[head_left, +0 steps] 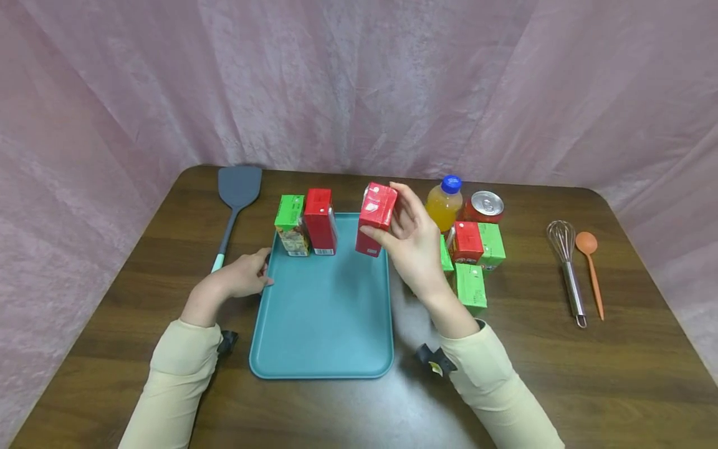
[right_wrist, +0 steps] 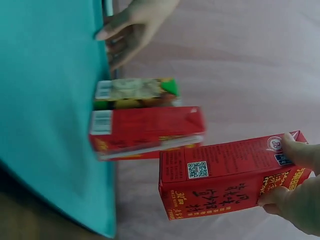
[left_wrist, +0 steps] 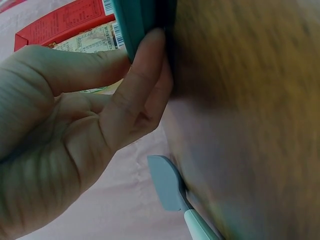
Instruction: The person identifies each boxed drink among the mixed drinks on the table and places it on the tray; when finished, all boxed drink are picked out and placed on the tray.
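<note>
My right hand [head_left: 415, 246] pinches a red drink carton [head_left: 376, 218] between thumb and fingers, above the far right part of the teal tray [head_left: 322, 330]. In the right wrist view that carton [right_wrist: 225, 180] is tilted and apart from the tray. A green-topped carton [head_left: 291, 224] and another red carton [head_left: 321, 221] stand side by side at the tray's far left corner. At the tray's left edge is my left hand [head_left: 238, 277]; in the left wrist view its thumb and fingers pinch the tray's rim [left_wrist: 132, 25].
Right of the tray stand several green cartons [head_left: 470, 287], a red carton [head_left: 467, 242], an orange juice bottle [head_left: 444, 206] and a can [head_left: 485, 207]. A whisk [head_left: 568, 268] and an orange spoon [head_left: 589, 255] lie farther right. A grey spatula [head_left: 238, 190] lies left of the tray.
</note>
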A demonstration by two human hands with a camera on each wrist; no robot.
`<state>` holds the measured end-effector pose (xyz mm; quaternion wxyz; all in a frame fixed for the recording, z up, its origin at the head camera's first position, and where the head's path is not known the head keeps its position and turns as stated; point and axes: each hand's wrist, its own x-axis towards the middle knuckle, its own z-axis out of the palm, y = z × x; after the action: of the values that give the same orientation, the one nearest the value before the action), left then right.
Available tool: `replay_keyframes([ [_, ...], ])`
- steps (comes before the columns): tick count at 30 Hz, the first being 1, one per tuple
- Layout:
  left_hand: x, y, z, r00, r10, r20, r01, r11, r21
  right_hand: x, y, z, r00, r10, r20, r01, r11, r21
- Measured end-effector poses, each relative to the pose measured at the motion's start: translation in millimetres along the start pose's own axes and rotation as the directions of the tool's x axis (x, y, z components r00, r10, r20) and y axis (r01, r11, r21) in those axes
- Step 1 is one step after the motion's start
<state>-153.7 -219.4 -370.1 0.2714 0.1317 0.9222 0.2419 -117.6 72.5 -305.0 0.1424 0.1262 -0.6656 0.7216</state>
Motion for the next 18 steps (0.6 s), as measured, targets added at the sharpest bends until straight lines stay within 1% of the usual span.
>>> replay_keyframes([
  [4, 0.0, -0.2, -0.4, 1.0, 0.007, 0.001, -0.007, 1.0, -0.009, 6.1, 22, 7, 0.997, 0.078, -0.021, -0.08, 0.993, -0.085],
  [9, -1.4, -1.1, -1.2, 1.0, -0.006, -0.001, 0.006, 1.0, -0.006, 14.4, 43, 14, 0.985, 0.172, -0.025, -0.173, 0.964, -0.2],
  [12, -0.8, -1.0, -0.8, 1.0, -0.003, 0.001, 0.003, 1.0, -0.016, 19.9, 52, 16, 0.982, 0.188, -0.009, -0.183, 0.943, -0.279],
  [15, 0.4, -0.6, 0.4, 1.0, -0.001, 0.003, 0.001, 1.0, -0.021, 25.1, 60, 16, 0.983, 0.183, 0.012, -0.167, 0.921, -0.353],
  [18, 1.2, -2.0, 1.0, 1.0, -0.011, 0.005, 0.011, 1.0, -0.016, 30.6, 67, 16, 0.983, 0.182, 0.023, -0.161, 0.913, -0.374],
])
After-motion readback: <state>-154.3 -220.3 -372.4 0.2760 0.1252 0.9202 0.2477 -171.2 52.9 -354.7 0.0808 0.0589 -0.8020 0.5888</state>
